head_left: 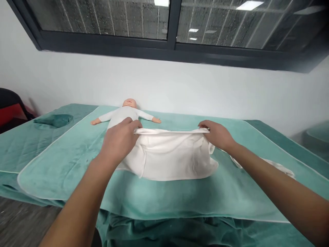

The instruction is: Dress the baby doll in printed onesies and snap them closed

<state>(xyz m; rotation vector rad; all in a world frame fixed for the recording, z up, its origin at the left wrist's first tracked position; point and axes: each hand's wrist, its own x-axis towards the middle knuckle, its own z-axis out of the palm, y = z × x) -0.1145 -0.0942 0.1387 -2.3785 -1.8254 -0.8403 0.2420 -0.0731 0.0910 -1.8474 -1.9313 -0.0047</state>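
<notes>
A white baby garment [172, 156] is stretched between my two hands above the bed, its top edge pulled straight. My left hand [122, 135] pinches the left end of that edge, and my right hand [216, 133] grips the right end. The cloth hangs down in loose folds; which garment it is exactly I cannot tell. Behind my left hand lies a baby doll [125, 111] on its back, arms spread, in a white long-sleeved suit. Its lower body is hidden by my hand and the cloth. Another white cloth [279, 167] lies at the right, partly behind my right forearm.
A light green sheet [77, 151] covers the bed, over a darker green quilted cover [20, 147] with a face hole [53, 120] at the left. Behind are a white wall [164, 85] and a dark-framed window [102, 43]. A black and red object [11, 106] stands far left.
</notes>
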